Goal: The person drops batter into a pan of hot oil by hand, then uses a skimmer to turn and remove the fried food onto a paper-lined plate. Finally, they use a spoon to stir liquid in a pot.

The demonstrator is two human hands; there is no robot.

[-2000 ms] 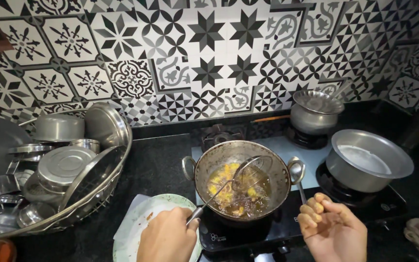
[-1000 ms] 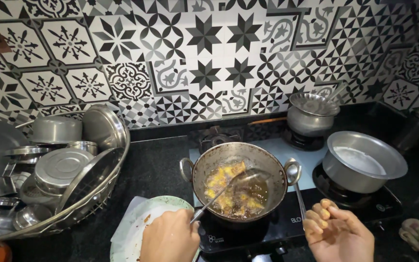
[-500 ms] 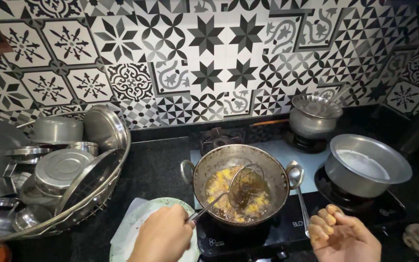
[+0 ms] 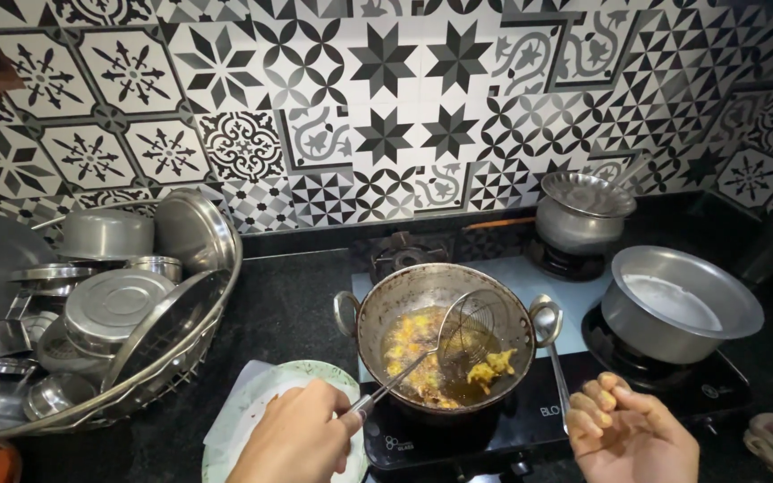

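A steel frying wok (image 4: pixel 378 313) sits on the stove with yellow fritters (image 4: pixel 409 344) in hot oil. My left hand (image 4: pixel 301 438) grips the handle of a wire skimmer (image 4: pixel 476 326), whose round mesh head is tilted up in the wok's right half, with a fritter (image 4: pixel 492 367) just below it. My right hand (image 4: pixel 628 429) hovers in front of the stove, fingers loosely curled and smeared with yellow batter, holding nothing. A pale green plate (image 4: pixel 266 402) lies under my left hand.
A steel ladle (image 4: pixel 547 335) rests by the wok's right side. A wide steel pot (image 4: pixel 677 304) and a lidded pot (image 4: pixel 583 215) stand on the burners to the right. A wire rack of steel dishes (image 4: pixel 91 304) fills the left counter. Patterned tiles cover the wall.
My left hand has swept the skimmer around in the oil and tilted its head up at the wok's right. My right hand has stayed near the stove front.
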